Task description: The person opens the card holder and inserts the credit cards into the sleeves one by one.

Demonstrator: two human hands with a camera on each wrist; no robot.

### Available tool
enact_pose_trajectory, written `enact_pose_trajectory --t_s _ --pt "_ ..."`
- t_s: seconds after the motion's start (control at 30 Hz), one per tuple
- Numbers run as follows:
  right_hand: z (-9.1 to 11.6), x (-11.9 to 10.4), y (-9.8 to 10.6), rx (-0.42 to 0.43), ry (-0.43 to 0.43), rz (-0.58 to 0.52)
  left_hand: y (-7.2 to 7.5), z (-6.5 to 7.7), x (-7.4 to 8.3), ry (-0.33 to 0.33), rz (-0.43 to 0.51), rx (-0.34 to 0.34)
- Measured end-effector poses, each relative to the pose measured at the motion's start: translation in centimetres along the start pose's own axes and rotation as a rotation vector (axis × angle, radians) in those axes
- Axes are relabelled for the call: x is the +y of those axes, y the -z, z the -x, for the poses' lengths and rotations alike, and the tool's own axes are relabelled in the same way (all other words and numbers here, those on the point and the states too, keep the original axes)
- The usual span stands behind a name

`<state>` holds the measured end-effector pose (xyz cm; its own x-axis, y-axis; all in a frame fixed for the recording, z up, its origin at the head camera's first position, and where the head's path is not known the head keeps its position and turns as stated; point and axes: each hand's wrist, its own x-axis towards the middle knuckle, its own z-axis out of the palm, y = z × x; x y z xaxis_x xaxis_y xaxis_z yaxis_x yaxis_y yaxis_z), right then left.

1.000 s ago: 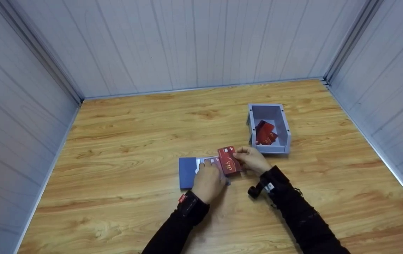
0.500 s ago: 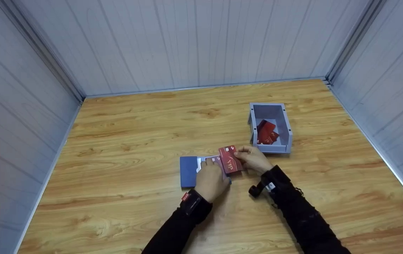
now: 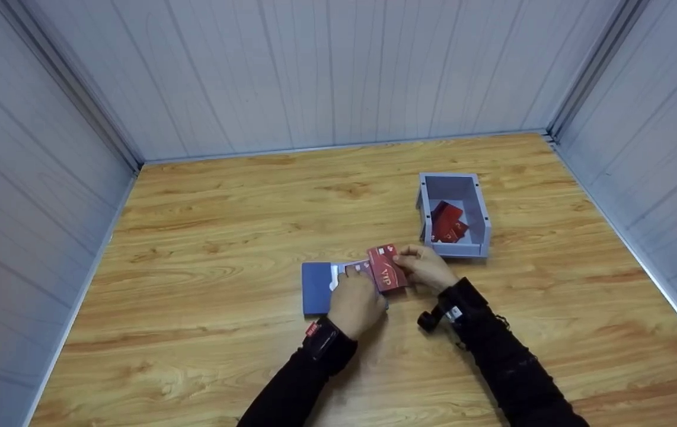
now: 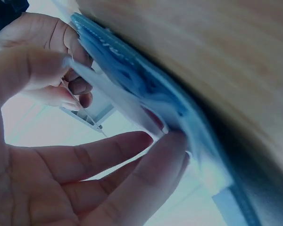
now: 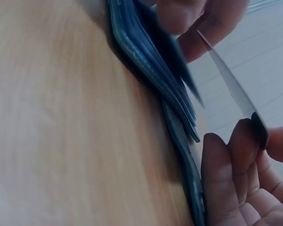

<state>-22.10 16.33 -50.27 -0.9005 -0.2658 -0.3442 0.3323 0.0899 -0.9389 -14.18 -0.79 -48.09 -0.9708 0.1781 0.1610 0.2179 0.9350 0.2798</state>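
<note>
A blue card holder (image 3: 316, 289) lies spread on the wooden table, its clear sleeves fanned up in both wrist views. My left hand (image 3: 355, 302) rests over its right half and holds a clear sleeve (image 4: 115, 96), thumb at one edge and fingers at the other. A reddish card shows through the sleeves near these fingers. Between thumb and fingers, my right hand (image 3: 427, 270) pinches a red VIP card (image 3: 385, 261) by its right side. That card overlaps the holder's right edge in the head view; the right wrist view shows it edge-on, apart from the sleeves.
Behind the right hand stands a grey open-front bin (image 3: 460, 251) with several red cards (image 3: 446, 222) inside. Pale panel walls (image 3: 326, 71) bound the table at the back and both sides. A black camera strap (image 3: 463, 299) sits on the right wrist.
The left fingers have shifted slightly on the sleeve, uncovering a bit more of the card beneath. The right hand keeps the VIP card in nearly the same place.
</note>
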Motion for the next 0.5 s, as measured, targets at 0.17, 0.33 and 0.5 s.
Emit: enact_pose_trajectory --t_s 0.17,0.33,0.5 --pt "0.0 0.2 0.0 -0.003 0.009 -0.004 0.6 0.0 -0.3 -0.001 0.078 -0.059" --pt "0.1 0.2 0.0 -0.002 0.025 0.005 1.6 0.0 -1.4 0.053 0.289 -0.13" --pt "0.0 0.2 0.0 -0.015 0.039 0.0 2.7 0.2 -2.9 0.117 0.451 -0.18"
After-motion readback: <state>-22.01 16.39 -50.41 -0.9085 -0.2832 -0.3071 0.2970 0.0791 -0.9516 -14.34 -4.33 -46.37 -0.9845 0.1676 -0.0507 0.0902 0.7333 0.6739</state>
